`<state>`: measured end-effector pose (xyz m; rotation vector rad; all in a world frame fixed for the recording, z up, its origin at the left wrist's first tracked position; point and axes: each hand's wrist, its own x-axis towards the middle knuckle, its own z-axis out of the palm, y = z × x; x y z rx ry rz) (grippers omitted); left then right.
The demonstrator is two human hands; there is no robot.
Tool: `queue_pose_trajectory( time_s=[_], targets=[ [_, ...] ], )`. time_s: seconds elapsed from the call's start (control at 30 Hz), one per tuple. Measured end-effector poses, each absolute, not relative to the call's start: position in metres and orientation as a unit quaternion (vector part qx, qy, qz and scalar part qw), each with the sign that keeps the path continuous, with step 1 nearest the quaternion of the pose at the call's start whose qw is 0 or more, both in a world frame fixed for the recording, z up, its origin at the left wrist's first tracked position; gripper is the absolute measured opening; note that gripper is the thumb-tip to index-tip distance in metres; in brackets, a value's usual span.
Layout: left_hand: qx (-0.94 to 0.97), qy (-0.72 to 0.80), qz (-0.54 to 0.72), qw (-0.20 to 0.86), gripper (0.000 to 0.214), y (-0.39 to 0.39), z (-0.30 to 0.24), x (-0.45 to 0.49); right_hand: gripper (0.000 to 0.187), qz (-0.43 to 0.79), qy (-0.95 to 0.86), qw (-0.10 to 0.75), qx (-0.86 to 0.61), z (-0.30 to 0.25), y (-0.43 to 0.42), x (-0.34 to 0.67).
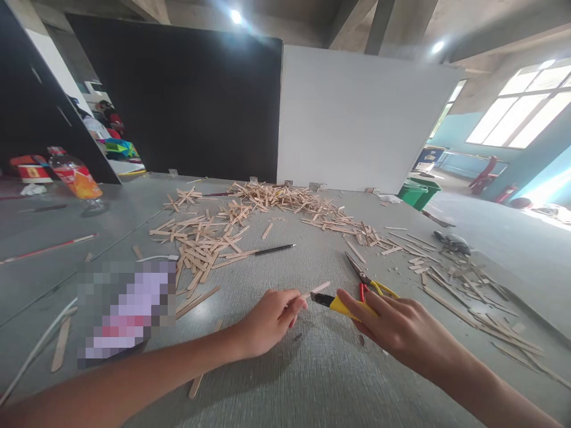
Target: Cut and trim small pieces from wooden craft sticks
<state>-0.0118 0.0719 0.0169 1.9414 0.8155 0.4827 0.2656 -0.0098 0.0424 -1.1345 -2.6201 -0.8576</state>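
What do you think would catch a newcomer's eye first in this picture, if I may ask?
Probably the pile of wooden sticks spread across the far middle of the table, in front of the black panel and the white panel. Nearer, the yellow cutter in the right hand has its blade at a thin stick pinched in the left hand.

We are facing a black panel and a white panel below a ceiling light, a bright window glowing at right.
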Motion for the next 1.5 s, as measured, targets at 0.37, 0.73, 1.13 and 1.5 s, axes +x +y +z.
queue_pose_trajectory(
  time_s=[0.37,0.73,1.13,1.5],
  targets=[
    [0.768,0.356,0.124,0.517,0.041,0.082,0.020,-0.013,0.034,-0.051,-0.885,0.113,-0.448,0.040,0.005,0.261],
    [0.812,0.342,0.104,0.461,0.028,0.082,0.023,-0.014,0.040,-0.187,-0.877,0.076,-0.437,0.013,-0.010,0.247],
    [0.828,0.332,0.121,0.435,0.024,0.080,0.019,-0.013,0.040,-0.229,-0.873,0.078,-0.424,0.017,-0.011,0.249],
    [0.840,0.327,0.134,0.411,0.023,0.080,0.015,-0.013,0.047,-0.271,-0.878,0.072,-0.387,0.021,-0.009,0.245]
  ],
)
